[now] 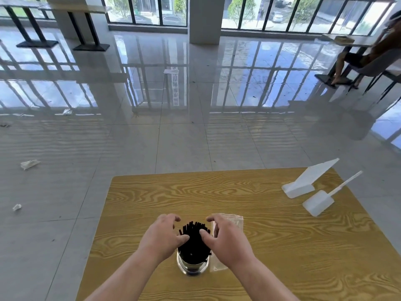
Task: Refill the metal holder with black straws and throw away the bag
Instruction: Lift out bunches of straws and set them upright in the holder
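The black straws (193, 235) are held between the two hands. They are stood up in the metal holder (192, 267), which is seen just below the hands, on the wooden table (217, 192). The left hand (163, 238) is curled round the left side of the bunch, and its thumb is pressed on the straws. The right hand (226, 241) is curled round the right side the same way, with its thumb pressed on the straws too. The tops of the straws are fanned out between the fingertips. The clear bag (235, 220) is laid flat on the table under the right hand, just beside the holder. A white scoop (318, 203) and a white plastic piece (303, 181) are seen well away, past the right hand, near the far right corner of the table.
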Demonstrator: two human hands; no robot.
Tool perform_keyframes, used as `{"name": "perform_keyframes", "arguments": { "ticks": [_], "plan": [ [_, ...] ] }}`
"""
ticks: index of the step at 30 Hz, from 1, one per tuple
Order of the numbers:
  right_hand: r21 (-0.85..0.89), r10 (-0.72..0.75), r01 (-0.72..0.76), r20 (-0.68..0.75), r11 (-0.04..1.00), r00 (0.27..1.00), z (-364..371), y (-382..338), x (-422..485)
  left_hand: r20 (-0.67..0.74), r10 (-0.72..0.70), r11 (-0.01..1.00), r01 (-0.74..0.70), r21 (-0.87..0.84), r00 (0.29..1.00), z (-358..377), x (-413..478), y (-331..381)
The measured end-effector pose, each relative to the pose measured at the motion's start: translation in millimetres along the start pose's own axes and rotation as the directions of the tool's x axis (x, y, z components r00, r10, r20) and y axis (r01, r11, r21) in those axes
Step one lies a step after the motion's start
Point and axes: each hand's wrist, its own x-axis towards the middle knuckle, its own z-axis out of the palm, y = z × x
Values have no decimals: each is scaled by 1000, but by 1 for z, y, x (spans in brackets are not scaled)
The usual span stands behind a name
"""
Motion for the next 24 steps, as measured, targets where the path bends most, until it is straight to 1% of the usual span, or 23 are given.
{"name": "perform_keyframes", "arguments": {
  "ticks": [3, 8, 12, 18, 24],
  "plan": [
    [-1, 30, -30, -4, 1000, 1000, 5, 6, 7, 17, 17, 1000, -17, -7, 1000, 8, 5, -2],
    [19, 54, -56, 120, 998, 991, 17, 10, 15, -19, 42, 998, -43, -51, 999, 16, 14, -3],
    [22, 34, -37, 127, 999, 991, 24, 8, 19, -37, 46, 995, -49, -84, 998, 18, 19, -4],
    [58, 44, -53, 144, 997, 989, 22, 11, 24, -32, 24, 991, -28, -130, 999, 17, 25, -8],
    [114, 51, -67, 138, 991, 989, 22, 15, 27, 4, 72, 988, -71, -135, 997, 19, 27, -2]
  ]
}}
